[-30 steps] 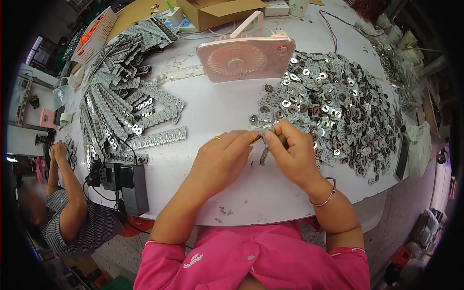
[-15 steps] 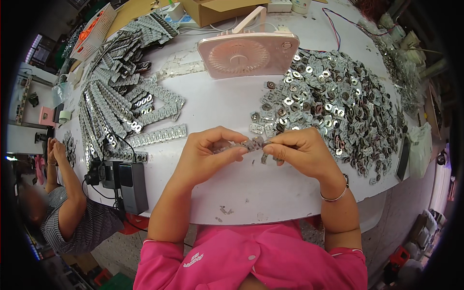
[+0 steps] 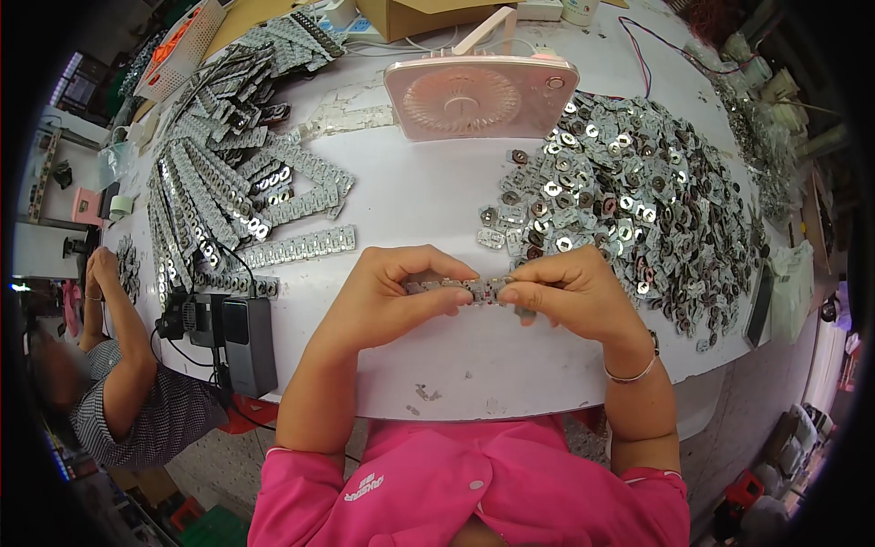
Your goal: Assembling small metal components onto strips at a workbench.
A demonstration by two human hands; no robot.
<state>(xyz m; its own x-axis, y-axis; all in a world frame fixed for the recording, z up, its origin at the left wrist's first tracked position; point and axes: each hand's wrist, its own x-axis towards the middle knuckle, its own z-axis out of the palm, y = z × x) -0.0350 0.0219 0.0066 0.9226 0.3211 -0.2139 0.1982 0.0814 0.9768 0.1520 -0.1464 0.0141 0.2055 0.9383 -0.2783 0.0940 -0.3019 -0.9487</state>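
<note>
A short strip of linked grey metal pieces (image 3: 480, 291) stretches between my hands above the white table. My left hand (image 3: 392, 296) is closed round its left part, thumb and index finger pinching it. At its right end my right hand (image 3: 574, 292) is closed, thumb against index finger. Another small grey piece (image 3: 526, 314) shows beneath the right fingers; how it is held is hidden. To the right spreads a big heap of loose metal pieces (image 3: 629, 205) with round shiny discs. Finished-looking longer strips (image 3: 214, 182) of similar pieces lie piled at the left.
A pink fan (image 3: 478, 96) stands beyond my hands, before a cardboard box (image 3: 419, 16). A dark grey box-shaped device (image 3: 249, 346) with cables sits at the left table edge. Small grey scraps (image 3: 425, 394) lie near the front. Another person (image 3: 128, 383) sits at the left.
My hands have brought the strip level and straighter between them, and the right fingertips have shifted slightly along its end. The view has tilted a little.
</note>
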